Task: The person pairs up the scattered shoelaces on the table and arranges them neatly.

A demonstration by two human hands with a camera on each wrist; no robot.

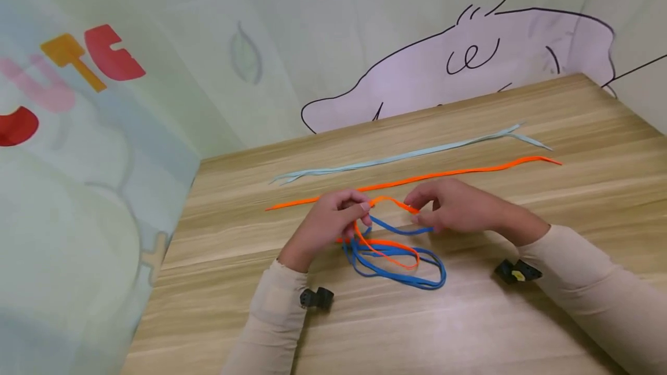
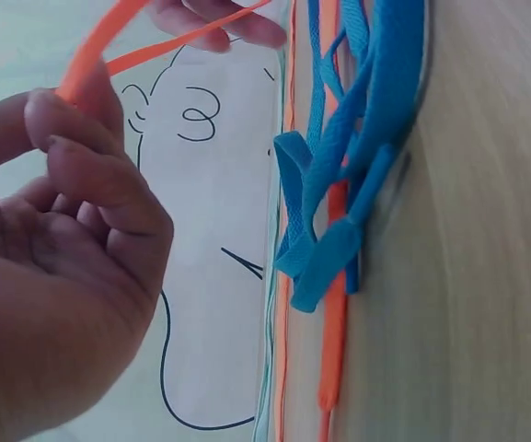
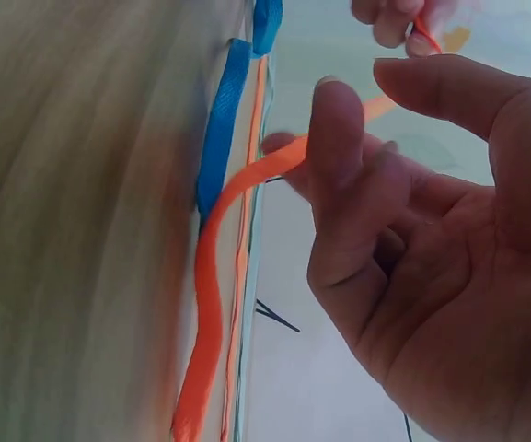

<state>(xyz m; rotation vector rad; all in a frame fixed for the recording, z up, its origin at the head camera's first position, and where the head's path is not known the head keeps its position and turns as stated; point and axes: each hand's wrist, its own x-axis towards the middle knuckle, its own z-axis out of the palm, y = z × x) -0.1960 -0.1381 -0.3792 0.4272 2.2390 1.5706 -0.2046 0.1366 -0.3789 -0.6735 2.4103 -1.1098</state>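
Observation:
My left hand (image 1: 329,220) pinches a flat orange shoelace (image 1: 374,247) between thumb and fingers, raised above the table. A short stretch of that lace arches across to my right hand (image 1: 464,206), whose curled fingers hold it; in the right wrist view, its thumb (image 3: 431,87) stands a little apart from the fingers. Below the hands, a looped blue shoelace (image 1: 424,284) lies on the wood, with part of the orange lace over it. In the left wrist view, the blue lace (image 2: 325,262) shows a tangled end with a flat tip.
Farther back on the wooden table (image 1: 219,282), another orange shoelace (image 1: 469,171) lies stretched out. Beyond it lie light-blue shoelaces (image 1: 396,158), roughly parallel, with spread ends. A printed cloth (image 1: 281,45) hangs behind and to the left of the table.

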